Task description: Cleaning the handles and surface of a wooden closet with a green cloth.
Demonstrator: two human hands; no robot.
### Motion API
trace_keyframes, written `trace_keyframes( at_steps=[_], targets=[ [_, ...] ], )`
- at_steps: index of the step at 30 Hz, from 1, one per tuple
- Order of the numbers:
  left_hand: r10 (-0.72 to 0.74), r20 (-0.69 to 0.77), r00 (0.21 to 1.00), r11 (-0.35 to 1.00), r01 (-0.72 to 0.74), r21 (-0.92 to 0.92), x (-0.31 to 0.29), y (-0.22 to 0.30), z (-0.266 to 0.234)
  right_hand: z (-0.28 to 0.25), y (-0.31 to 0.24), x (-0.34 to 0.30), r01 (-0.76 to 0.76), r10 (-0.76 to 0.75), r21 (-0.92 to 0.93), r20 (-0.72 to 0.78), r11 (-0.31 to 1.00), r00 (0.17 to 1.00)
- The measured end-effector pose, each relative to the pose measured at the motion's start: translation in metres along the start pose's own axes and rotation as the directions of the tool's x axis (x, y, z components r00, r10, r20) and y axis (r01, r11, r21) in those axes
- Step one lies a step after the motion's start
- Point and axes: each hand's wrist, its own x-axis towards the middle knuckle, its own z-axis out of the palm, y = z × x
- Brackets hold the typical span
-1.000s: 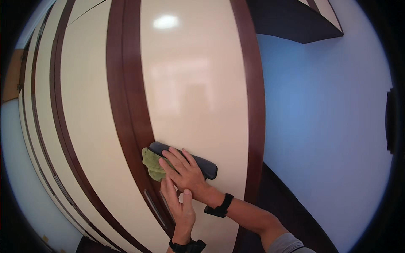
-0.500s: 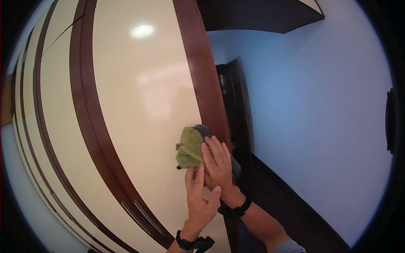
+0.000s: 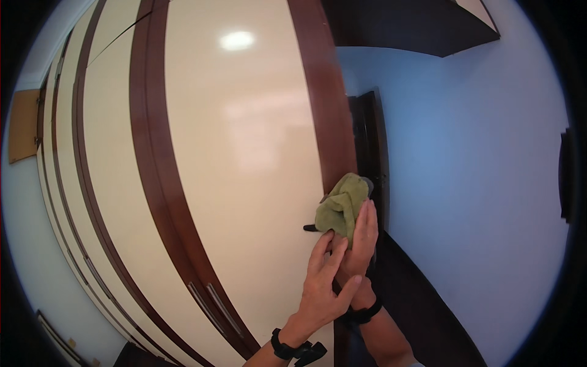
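A crumpled green cloth (image 3: 342,205) lies against the dark brown edge strip (image 3: 333,128) of a tall cream wardrobe. My right hand (image 3: 362,238) presses along the cloth's right side, fingers together, holding it. Something dark grey (image 3: 369,185) peeks out behind the cloth's upper right corner. A small black piece (image 3: 310,228) sticks out at its lower left, of a kind I cannot make out. Just below the cloth is my left hand (image 3: 323,284), fingers apart and thumb spread, its fingertips at the cloth's lower edge beside the right hand. Black straps circle both wrists.
The cream door panel (image 3: 244,183) stretches left to brown trim with long metal handles (image 3: 217,306). Right of the wardrobe stand a dark door (image 3: 369,134) and a pale wall (image 3: 477,183). A dark overhead cabinet (image 3: 409,27) juts out above.
The cloth and both hands have shifted right, from the cream panel's border onto the brown edge strip. My right hand has turned more side-on. The whole view has swung left.
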Motion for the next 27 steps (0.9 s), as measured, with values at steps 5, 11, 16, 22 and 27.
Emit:
trace_keyframes(
  at_steps=[5,11,16,22,27],
  targets=[
    [-0.04,0.044,0.998,0.998,0.042,-0.044,-0.016,-0.022,0.017,0.004,0.017,-0.004,-0.019,0.019,-0.057,-0.01,0.998,1.0],
    [-0.103,-0.044,0.994,0.994,0.101,-0.045,-0.024,-0.016,0.04,0.0,0.031,0.002,0.036,-0.035,-0.044,0.018,0.998,0.999],
    [-0.12,-0.123,0.985,0.993,0.117,-0.03,-0.037,-0.026,0.046,0.002,0.037,0.001,0.035,-0.036,-0.041,-0.021,0.999,0.999],
    [-0.162,-0.185,0.969,0.985,0.169,0.022,-0.029,-0.042,0.065,0.022,0.062,0.007,0.088,-0.087,0.023,-0.038,0.996,0.995],
    [-0.162,-0.24,0.957,0.983,0.178,0.044,-0.015,-0.046,0.089,0.023,0.074,0.026,0.151,-0.152,0.077,0.003,0.986,0.988]
  ],
)
